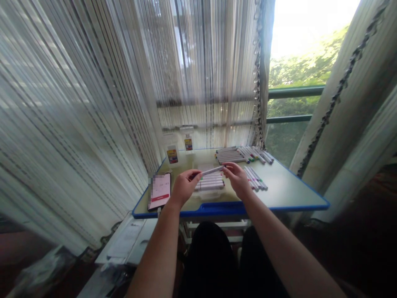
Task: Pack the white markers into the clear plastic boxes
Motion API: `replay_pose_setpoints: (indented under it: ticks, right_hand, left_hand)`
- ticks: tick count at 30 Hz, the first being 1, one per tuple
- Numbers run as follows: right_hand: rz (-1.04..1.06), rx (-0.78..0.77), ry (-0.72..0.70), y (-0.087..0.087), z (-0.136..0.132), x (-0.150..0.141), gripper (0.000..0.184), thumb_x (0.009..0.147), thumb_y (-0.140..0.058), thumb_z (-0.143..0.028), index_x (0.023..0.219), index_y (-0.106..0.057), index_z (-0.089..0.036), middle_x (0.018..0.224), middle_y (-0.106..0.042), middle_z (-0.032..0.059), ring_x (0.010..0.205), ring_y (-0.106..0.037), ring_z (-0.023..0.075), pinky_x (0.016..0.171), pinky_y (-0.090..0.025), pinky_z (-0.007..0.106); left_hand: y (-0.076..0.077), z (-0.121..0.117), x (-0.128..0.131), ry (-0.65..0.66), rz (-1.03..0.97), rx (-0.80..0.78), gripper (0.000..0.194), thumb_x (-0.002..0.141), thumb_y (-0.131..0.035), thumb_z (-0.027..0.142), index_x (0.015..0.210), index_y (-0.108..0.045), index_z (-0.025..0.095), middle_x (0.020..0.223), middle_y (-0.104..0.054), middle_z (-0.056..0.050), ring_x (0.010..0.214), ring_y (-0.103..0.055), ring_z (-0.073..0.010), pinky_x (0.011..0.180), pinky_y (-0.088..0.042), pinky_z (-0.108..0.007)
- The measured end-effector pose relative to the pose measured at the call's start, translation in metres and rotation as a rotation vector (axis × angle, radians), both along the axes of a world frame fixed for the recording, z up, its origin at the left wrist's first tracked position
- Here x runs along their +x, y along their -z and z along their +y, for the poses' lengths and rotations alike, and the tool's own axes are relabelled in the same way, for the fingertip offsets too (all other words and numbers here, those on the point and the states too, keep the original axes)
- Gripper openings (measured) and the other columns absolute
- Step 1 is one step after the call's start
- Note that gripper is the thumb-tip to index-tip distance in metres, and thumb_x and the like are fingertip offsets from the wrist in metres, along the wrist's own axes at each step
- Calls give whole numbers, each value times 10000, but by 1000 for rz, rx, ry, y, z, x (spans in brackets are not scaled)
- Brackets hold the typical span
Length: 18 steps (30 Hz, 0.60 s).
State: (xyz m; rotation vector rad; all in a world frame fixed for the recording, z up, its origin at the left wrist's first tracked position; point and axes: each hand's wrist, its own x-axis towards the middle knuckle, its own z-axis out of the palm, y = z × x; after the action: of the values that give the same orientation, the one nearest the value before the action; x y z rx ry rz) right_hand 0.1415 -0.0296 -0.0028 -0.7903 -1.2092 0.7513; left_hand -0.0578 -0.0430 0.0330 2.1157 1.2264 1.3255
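Observation:
A white marker pen is held level between my two hands above the desk. My left hand pinches its left end, and my right hand grips the dark right end. Directly below lies a row of white markers with coloured ends, on what looks like a clear plastic case. To the right of my right hand, several loose markers lie slanted side by side. Farther back, a larger group of markers is spread near the desk's rear edge.
The desk has a blue rim. A phone with a cable lies at its left. Two clear packages with printed labels, one nearer and one farther, stand at the back left. String curtains hang behind the desk.

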Motion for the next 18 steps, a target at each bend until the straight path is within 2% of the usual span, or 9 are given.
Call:
replay_pose_setpoints:
  ticks: [4,8,15,18]
  right_hand:
    - [-163,-20,69,6,-6,4,269,697,-645,-419,844,-619,-195,700,-634,15,633,-570,141,588,-442,261]
    - [-356,-54,132,8,-9,5,237,727,-600,-402,838,-638,-196,699,-633,18,587,-550,135,559,-439,260]
    - [-572,-88,243,8,-5,2,202,757,-550,-329,853,-668,-196,677,-644,26,583,-546,142,595,-429,270]
    - [-555,-103,230,7,-8,3,249,780,-536,-338,917,-666,-177,717,-656,36,589,-543,138,591,-426,262]
  left_hand:
    - [8,8,-1,-34,-119,-11,274,774,-572,379,882,-692,157,742,-689,-23,631,-594,-126,583,-473,-218]
    - [20,10,-6,-40,-123,-35,274,766,-584,385,878,-689,158,748,-687,-22,642,-598,-125,592,-476,-215]
    - [29,5,-3,-153,44,31,254,821,-532,359,889,-685,168,815,-701,-36,698,-618,-143,664,-491,-245]
    - [28,2,-1,-122,101,32,247,836,-520,348,891,-683,171,846,-706,-45,744,-629,-155,698,-492,-260]
